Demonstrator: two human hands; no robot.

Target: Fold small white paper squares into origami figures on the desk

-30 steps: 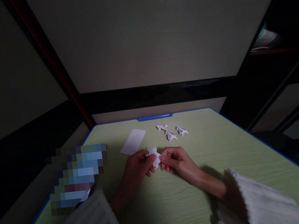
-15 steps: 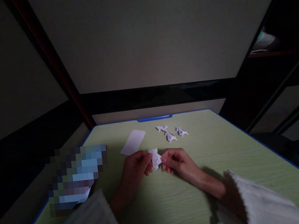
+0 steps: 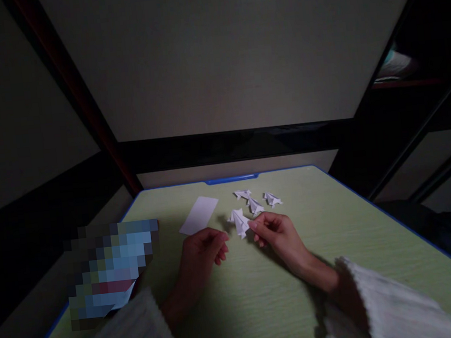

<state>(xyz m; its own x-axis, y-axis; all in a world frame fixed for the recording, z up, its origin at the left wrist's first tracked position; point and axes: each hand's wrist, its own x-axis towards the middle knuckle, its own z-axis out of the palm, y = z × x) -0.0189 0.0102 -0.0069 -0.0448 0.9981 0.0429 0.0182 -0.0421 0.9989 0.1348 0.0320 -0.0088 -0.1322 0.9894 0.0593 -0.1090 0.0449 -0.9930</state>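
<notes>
Right now it's the nearer right hand (image 3: 277, 232), thumb and finger clamped on the origami frog (image 3: 239, 223), which juts between nine and ten o'clock, long axis roughly twelve-to-six, while the left hand (image 3: 202, 253), fingertips together, sits at its eight o'clock.

The scene is dim, the tabletop (image 3: 338, 243) lit softly around its middle and the far panel (image 3: 230, 55) dull grey. The recess (image 3: 383, 136) at right sinks almost to black. A soft shadow pools left of the right sleeve (image 3: 396, 301). Faint gloss marks the blue handle (image 3: 232, 179). Wide-angle stretch slants the sides; a coarse pixel block (image 3: 117, 272) hides detail at left.
</notes>
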